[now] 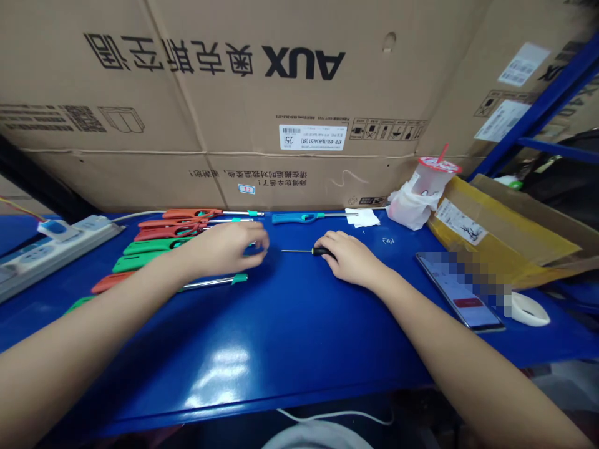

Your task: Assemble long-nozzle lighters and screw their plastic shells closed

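My right hand (pixel 349 255) rests on the blue table (pixel 290 337) with its fingers closed round the black handle of a thin screwdriver (pixel 304 251), whose metal shaft points left. My left hand (pixel 229 246) hovers over a row of long-nosed lighters (pixel 163 240) in red and green, fingers curled and partly blurred; something teal shows under its fingertips. A green lighter with a metal tube (pixel 215 282) lies just below that hand. A blue lighter (pixel 299 217) lies further back near the cardboard.
A large AUX cardboard box (pixel 262 93) walls off the back. A power strip (pixel 51 246) lies at the left. At the right are a phone (pixel 461 290), a tape roll (pixel 528 308), a sealed drink cup in a bag (pixel 423 187) and a yellow flattened carton (pixel 505 237).
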The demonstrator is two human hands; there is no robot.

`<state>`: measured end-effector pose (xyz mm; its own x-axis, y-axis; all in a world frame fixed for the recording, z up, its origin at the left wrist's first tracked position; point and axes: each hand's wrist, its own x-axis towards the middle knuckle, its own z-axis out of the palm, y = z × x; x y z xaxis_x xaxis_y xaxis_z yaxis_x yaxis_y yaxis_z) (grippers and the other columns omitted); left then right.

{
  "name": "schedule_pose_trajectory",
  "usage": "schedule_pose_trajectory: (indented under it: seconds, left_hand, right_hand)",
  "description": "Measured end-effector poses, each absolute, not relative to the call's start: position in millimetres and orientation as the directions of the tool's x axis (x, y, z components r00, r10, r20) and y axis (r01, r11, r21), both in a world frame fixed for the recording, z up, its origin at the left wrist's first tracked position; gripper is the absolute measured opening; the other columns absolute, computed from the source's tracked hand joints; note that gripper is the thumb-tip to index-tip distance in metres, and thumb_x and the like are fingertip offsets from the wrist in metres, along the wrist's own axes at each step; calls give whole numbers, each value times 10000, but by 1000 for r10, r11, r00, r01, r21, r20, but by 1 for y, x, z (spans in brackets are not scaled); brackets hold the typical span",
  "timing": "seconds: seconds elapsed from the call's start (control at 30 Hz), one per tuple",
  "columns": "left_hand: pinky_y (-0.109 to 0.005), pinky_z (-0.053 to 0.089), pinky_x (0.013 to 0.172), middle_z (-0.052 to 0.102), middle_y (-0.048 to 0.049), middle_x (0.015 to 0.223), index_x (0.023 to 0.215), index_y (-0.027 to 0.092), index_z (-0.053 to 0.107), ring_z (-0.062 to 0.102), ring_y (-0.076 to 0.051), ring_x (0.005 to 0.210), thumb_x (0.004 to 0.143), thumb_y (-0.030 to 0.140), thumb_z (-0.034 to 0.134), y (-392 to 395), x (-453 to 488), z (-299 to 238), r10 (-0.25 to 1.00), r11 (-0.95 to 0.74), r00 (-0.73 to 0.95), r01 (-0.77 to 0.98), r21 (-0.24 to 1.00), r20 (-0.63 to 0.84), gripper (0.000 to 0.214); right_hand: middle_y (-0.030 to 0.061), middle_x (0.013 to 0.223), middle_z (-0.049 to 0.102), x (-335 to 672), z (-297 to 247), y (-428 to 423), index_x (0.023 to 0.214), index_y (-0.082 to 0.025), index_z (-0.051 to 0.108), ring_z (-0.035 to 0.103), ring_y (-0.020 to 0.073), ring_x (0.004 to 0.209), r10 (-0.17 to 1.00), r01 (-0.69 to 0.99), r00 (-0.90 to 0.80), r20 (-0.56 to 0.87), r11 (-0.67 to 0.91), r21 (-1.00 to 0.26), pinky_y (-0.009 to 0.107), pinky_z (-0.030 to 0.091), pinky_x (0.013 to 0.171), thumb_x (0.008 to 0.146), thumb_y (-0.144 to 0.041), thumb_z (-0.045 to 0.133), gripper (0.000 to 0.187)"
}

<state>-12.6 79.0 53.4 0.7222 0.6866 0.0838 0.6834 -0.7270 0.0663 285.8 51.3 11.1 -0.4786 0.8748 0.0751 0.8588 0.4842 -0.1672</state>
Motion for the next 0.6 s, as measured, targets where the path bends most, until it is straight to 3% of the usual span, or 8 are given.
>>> schedule_pose_trajectory:
  seconds: [0.07,0.23,0.37,0.5,0.6]
  left_hand:
    - [-322,560,814,772,-43,1072,1051,256,766,736,-238,918,923,343,611,50,-42,59,661,-747,750,657,106,12,219]
    - [-399,566,939,763,-80,1180,1160,256,749,723,-287,1036,926,380,621,1,-115,47,812,-581,572,810,79,114,294]
    - [-438,525,1085,745,-52,1324,1266,317,719,696,-278,1187,1011,405,592,-11,-151,32,878,-478,466,866,148,106,297]
    - [-452,486,1152,729,-53,1363,1219,300,742,672,-267,1246,1067,450,535,-17,-156,29,889,-459,450,875,154,91,298]
    - [-437,504,1129,756,-42,1269,1133,297,757,678,-260,1216,1068,485,523,-18,-147,31,875,-483,476,862,154,83,308]
  right_hand:
    - [113,1219,711,289,15,49,1191,-183,688,643,288,1125,894,882,-445,54,448,-145,409,488,919,971,-114,540,274]
    - [157,1187,718,297,21,50,1128,-171,700,676,337,1079,949,945,-314,22,314,-95,432,501,846,922,-85,553,268]
    - [158,1248,706,296,17,53,1173,-187,698,679,346,1109,963,958,-268,25,269,-103,447,515,868,941,-109,549,287]
    - [158,1285,696,291,13,53,1205,-179,699,666,358,1162,959,949,-281,37,283,-139,480,518,937,944,-107,539,314]
    - [157,1288,691,291,11,53,1208,-180,702,667,349,1154,958,943,-283,53,288,-164,479,523,947,951,-119,535,313]
